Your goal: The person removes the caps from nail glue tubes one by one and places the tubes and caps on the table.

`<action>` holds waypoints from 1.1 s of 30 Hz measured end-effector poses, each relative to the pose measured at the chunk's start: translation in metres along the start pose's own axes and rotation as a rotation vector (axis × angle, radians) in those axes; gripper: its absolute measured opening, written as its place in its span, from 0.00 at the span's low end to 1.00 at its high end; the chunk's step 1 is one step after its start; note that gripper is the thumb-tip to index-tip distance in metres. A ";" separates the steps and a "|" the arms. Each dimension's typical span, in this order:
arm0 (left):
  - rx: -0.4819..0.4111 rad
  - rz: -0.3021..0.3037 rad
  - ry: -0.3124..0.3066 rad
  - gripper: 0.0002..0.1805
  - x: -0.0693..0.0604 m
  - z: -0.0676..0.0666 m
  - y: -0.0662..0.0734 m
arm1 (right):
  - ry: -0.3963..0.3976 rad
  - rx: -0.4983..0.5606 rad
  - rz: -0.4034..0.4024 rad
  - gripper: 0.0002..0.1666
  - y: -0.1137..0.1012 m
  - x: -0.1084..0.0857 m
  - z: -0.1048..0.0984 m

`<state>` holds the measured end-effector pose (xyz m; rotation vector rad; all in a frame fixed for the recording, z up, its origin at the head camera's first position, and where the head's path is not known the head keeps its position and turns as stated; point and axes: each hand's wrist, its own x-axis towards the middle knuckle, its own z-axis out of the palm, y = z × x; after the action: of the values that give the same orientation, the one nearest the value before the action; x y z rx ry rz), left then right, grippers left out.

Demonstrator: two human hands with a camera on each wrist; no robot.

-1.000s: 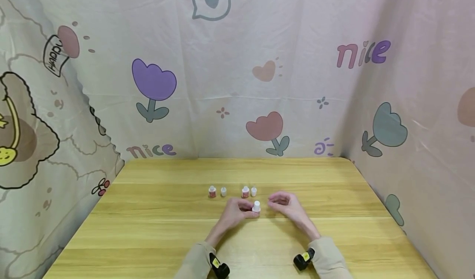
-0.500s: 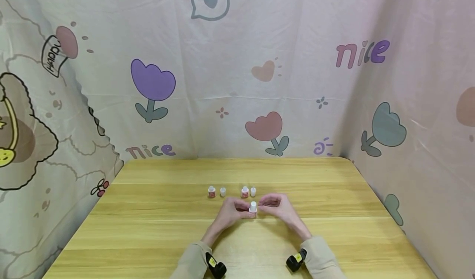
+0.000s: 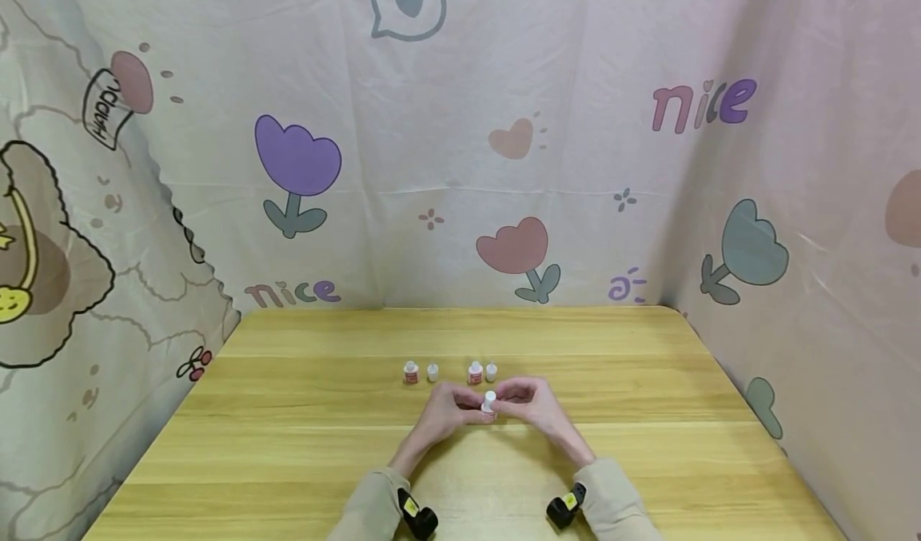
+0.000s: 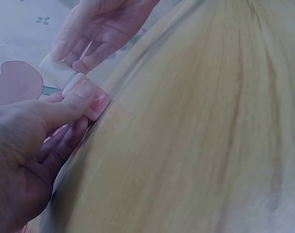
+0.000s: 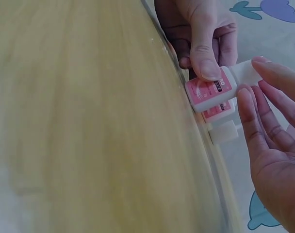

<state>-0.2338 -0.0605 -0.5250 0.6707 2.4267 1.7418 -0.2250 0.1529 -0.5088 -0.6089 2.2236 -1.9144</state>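
Observation:
My left hand [image 3: 444, 415] pinches a small white bottle with a pink label [image 5: 213, 92] between thumb and fingers, near the tabletop. The bottle's tall white cap [image 5: 245, 73] points up in the head view. At that cap my right hand [image 3: 534, 405] closes its thumb and a finger from opposite sides, as the right wrist view shows. From the left wrist view, the left thumb covers part of the label [image 4: 100, 103], while the right fingers partly hide the cap [image 4: 55, 72].
Behind the hands stand two more pink-labelled bottles, one at left [image 3: 411, 373] and one nearer the right hand [image 3: 476, 374]. Beside each sits a loose white cap, left [image 3: 433, 373] and right [image 3: 491, 372]. The wooden table [image 3: 324, 445] meets a printed cloth [image 3: 432, 261] at its back.
The right hand has moved left, from beside the bottle to its cap, and now pinches it. The left hand, still holding the bottle, has shifted slightly left.

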 end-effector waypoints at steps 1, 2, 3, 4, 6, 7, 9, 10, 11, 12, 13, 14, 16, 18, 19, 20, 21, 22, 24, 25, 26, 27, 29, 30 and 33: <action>-0.001 -0.002 0.000 0.11 0.000 0.000 0.000 | 0.003 0.001 0.001 0.19 0.000 0.001 0.001; -0.004 -0.001 0.001 0.11 0.000 0.000 0.000 | 0.007 -0.003 0.000 0.18 0.001 0.001 0.001; -0.006 -0.005 0.001 0.11 0.000 -0.001 0.000 | 0.012 -0.008 0.002 0.18 0.001 0.002 0.002; -0.009 -0.008 0.000 0.11 0.000 -0.001 0.000 | 0.014 -0.015 -0.003 0.17 0.001 0.002 0.002; -0.014 -0.007 -0.001 0.11 0.000 -0.001 0.000 | 0.026 -0.026 0.003 0.17 0.002 0.003 0.003; -0.014 -0.009 0.000 0.12 0.000 -0.001 0.000 | 0.031 -0.036 0.003 0.17 0.003 0.004 0.003; -0.014 -0.012 0.001 0.12 0.000 -0.001 -0.001 | 0.040 -0.055 0.003 0.16 0.003 0.005 0.005; -0.015 -0.007 0.002 0.12 0.000 -0.001 -0.001 | 0.045 -0.062 0.002 0.16 0.002 0.005 0.005; -0.013 -0.006 0.004 0.12 0.000 -0.001 -0.001 | 0.053 -0.066 0.005 0.16 0.002 0.006 0.006; -0.011 -0.008 0.005 0.12 0.000 -0.001 -0.001 | 0.058 -0.072 0.002 0.16 0.002 0.006 0.007; -0.011 -0.005 0.006 0.12 0.000 -0.001 -0.001 | 0.063 -0.075 0.000 0.16 0.001 0.006 0.008; -0.011 0.000 0.007 0.11 0.000 -0.001 -0.001 | 0.069 -0.076 -0.004 0.16 0.000 0.007 0.008; -0.010 0.009 0.007 0.11 0.000 -0.001 0.000 | 0.082 -0.074 -0.014 0.15 -0.001 0.007 0.009; -0.008 0.014 0.005 0.10 0.000 -0.001 0.000 | 0.092 -0.083 -0.026 0.14 -0.001 0.007 0.010; -0.010 0.018 0.003 0.10 0.000 0.000 0.000 | 0.095 -0.087 -0.033 0.14 -0.002 0.007 0.010; -0.010 0.022 0.001 0.10 0.000 0.000 0.000 | 0.097 -0.091 -0.044 0.14 -0.002 0.006 0.010; -0.012 0.027 -0.001 0.10 0.000 -0.001 0.000 | 0.100 -0.098 -0.057 0.13 -0.002 0.006 0.010; -0.014 0.033 -0.004 0.10 0.000 -0.001 0.000 | 0.102 -0.107 -0.073 0.13 -0.002 0.006 0.010; -0.021 0.045 -0.013 0.10 0.001 -0.001 0.000 | 0.107 -0.119 -0.106 0.12 -0.002 0.005 0.010; -0.016 0.050 -0.017 0.10 0.001 -0.001 0.000 | 0.110 -0.126 -0.126 0.11 -0.002 0.005 0.011; -0.010 0.055 -0.021 0.10 0.001 -0.001 0.000 | 0.114 -0.137 -0.145 0.10 -0.002 0.005 0.011; -0.005 0.058 -0.025 0.10 0.001 -0.001 0.000 | 0.119 -0.148 -0.162 0.10 -0.001 0.005 0.011; 0.011 0.059 -0.030 0.10 0.001 -0.002 0.002 | 0.126 -0.168 -0.188 0.09 -0.001 0.005 0.012; 0.019 0.061 -0.031 0.10 0.001 -0.002 0.002 | 0.129 -0.178 -0.198 0.09 -0.001 0.005 0.012; 0.033 0.060 -0.036 0.10 0.000 -0.003 0.005 | 0.131 -0.203 -0.211 0.09 -0.002 0.005 0.013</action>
<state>-0.2335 -0.0620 -0.5197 0.7795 2.4412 1.6991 -0.2241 0.1386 -0.5087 -0.7984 2.5511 -1.8838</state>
